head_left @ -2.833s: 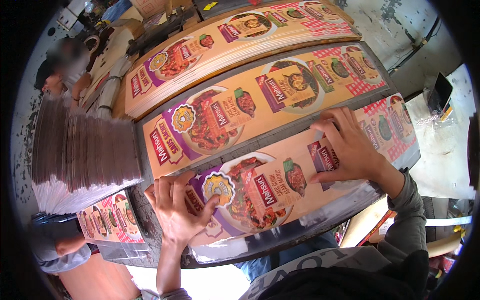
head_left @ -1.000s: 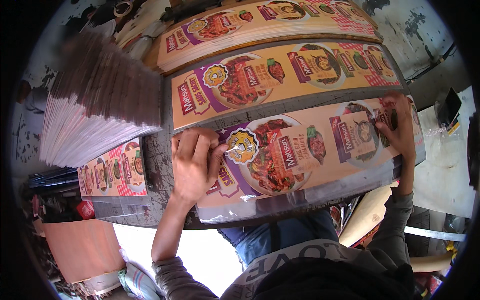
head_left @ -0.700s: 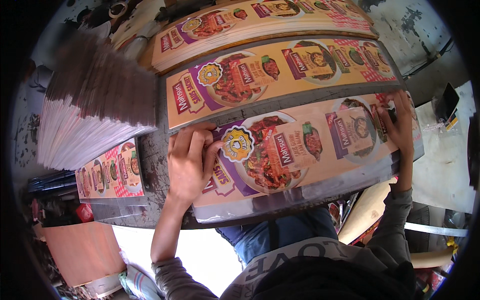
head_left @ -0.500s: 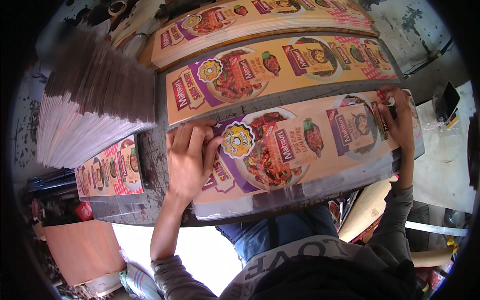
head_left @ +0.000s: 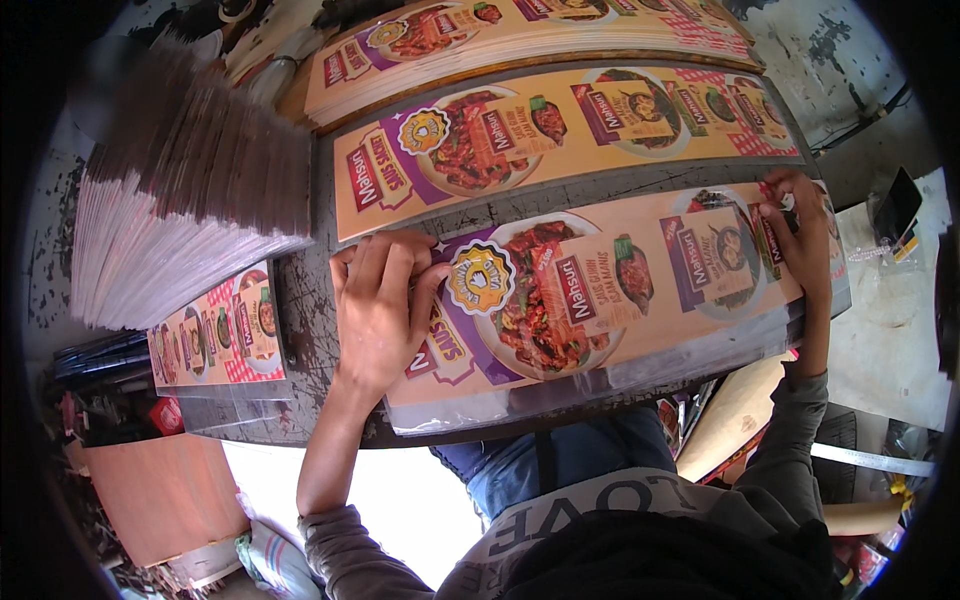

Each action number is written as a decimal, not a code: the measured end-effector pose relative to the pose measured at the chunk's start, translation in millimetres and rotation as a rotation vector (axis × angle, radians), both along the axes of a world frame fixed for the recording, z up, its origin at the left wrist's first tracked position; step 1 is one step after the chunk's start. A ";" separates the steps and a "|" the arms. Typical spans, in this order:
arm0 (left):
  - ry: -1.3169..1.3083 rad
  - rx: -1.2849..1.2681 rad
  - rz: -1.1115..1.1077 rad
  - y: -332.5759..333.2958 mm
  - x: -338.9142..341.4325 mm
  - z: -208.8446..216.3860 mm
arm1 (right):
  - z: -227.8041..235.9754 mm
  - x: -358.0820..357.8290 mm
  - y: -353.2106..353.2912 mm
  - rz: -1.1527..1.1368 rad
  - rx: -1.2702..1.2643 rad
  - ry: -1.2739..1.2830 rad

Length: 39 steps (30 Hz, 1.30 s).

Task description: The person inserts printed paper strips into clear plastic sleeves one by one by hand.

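Note:
A long printed cardboard strip (head_left: 650,290) with food pictures on an orange and purple ground lies nearest me across the dark, scuffed table (head_left: 310,330). Clear plastic film (head_left: 610,378) shows along its near edge. My left hand (head_left: 378,300) is closed at the strip's far left corner, thumb on the printed face and other fingers curled by the edge. At the far right corner, my right hand (head_left: 803,240) is also closed, its fingers bent over the edge. How much film lies between the fingers is hidden.
Beyond the strip lies a similar printed strip (head_left: 550,150), and behind that a thick stack of them (head_left: 440,45). A tall pile of sheets (head_left: 190,200) rises at the left. Below it, another printed strip (head_left: 225,335) lies near the table's left edge.
Both hands keep their places at the strip's two far corners. The left hand's fingers have shifted slightly; the strip lies nearly as before.

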<state>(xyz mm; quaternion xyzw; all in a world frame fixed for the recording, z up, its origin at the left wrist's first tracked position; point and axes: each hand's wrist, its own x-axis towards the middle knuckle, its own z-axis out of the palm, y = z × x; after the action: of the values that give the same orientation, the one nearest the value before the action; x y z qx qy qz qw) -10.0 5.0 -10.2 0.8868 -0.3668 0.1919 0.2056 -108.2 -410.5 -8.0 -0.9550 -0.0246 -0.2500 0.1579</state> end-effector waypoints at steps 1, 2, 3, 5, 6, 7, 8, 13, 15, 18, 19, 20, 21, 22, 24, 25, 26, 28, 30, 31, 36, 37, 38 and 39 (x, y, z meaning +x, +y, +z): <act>0.000 0.000 0.001 0.2 0.0 -0.2 | -0.2 0.2 0.0 0.001 0.000 0.000; 0.001 -0.001 0.000 0.3 0.1 -0.5 | -0.5 0.4 -0.1 0.000 -0.010 -0.009; 0.000 -0.003 -0.002 0.2 0.5 -0.8 | -0.6 0.3 -0.4 -0.001 -0.021 -0.019; -0.024 -0.009 -0.007 0.2 1.9 -2.9 | -1.5 -0.4 -2.2 -0.002 -0.013 -0.015; -0.049 -0.015 -0.012 0.1 2.5 -3.7 | -2.2 -0.6 -2.9 -0.003 -0.003 -0.011; -0.049 -0.014 -0.012 0.2 2.4 -3.6 | -2.5 -0.7 -3.0 -0.003 -0.002 -0.011; -0.041 -0.010 -0.013 0.2 2.2 -3.1 | -2.7 -0.8 -3.0 -0.014 -0.005 -0.005; -0.034 -0.031 -0.022 -0.5 2.1 -1.8 | -3.2 -1.3 -2.8 -0.031 0.010 -0.011; -0.037 -0.040 -0.033 -0.7 2.4 -1.0 | -2.9 -1.5 -2.2 -0.046 0.001 -0.036; 0.022 -0.070 0.001 -1.9 -0.2 -2.0 | -1.3 -2.2 0.1 -0.074 0.000 -0.025; 0.022 -0.070 0.001 -2.0 -0.4 -1.8 | -1.5 -1.8 0.4 -0.073 0.001 -0.024; 0.015 -0.069 -0.002 -2.0 -0.6 -1.1 | -1.6 -1.3 0.5 -0.068 0.001 -0.026; 0.009 -0.068 -0.005 -1.9 -0.8 -0.7 | -1.7 -1.0 0.7 -0.063 0.002 -0.026; 0.009 -0.068 -0.004 -1.7 -0.7 -0.4 | -2.1 -0.8 0.7 -0.063 0.002 -0.026; -0.008 -0.053 -0.015 -1.6 -0.2 -0.4 | -3.3 -1.0 -0.3 -0.053 0.007 -0.047; -0.007 -0.054 -0.015 -1.5 -0.2 -0.7 | -3.4 -1.2 -0.6 -0.054 0.007 -0.046; 0.011 -0.052 -0.019 -1.2 -0.3 -1.1 | -3.5 -1.5 -0.8 -0.056 0.006 -0.042; 0.028 -0.049 -0.021 -0.5 -0.6 -1.0 | -3.4 -1.6 -1.5 -0.057 0.006 -0.038; 0.029 -0.044 -0.023 -0.4 -0.5 -1.0 | -3.5 -1.9 -2.5 -0.048 -0.003 -0.025; 0.029 -0.044 -0.023 -0.4 -0.1 -1.3 | -3.5 -1.8 -2.7 -0.049 -0.003 -0.025; -0.028 -0.044 -0.029 -0.4 1.2 -3.0 | -3.6 0.2 -3.0 0.022 0.067 0.005; -0.028 -0.043 -0.029 -0.4 1.1 -3.0 | -4.2 0.5 -3.5 0.021 0.068 0.005; -0.022 -0.041 -0.023 -0.2 1.0 -3.0 | -5.0 0.9 -4.1 0.030 0.071 0.014; -0.016 -0.039 -0.018 -0.3 0.9 -2.8 | -5.2 1.1 -4.6 0.039 0.074 0.022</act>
<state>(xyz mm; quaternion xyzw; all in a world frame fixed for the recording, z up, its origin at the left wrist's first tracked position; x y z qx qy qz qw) -9.1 4.8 -13.0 0.8777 -0.3728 0.2040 0.2216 -107.2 -415.1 -13.2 -0.9506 -0.0322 -0.2369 0.1981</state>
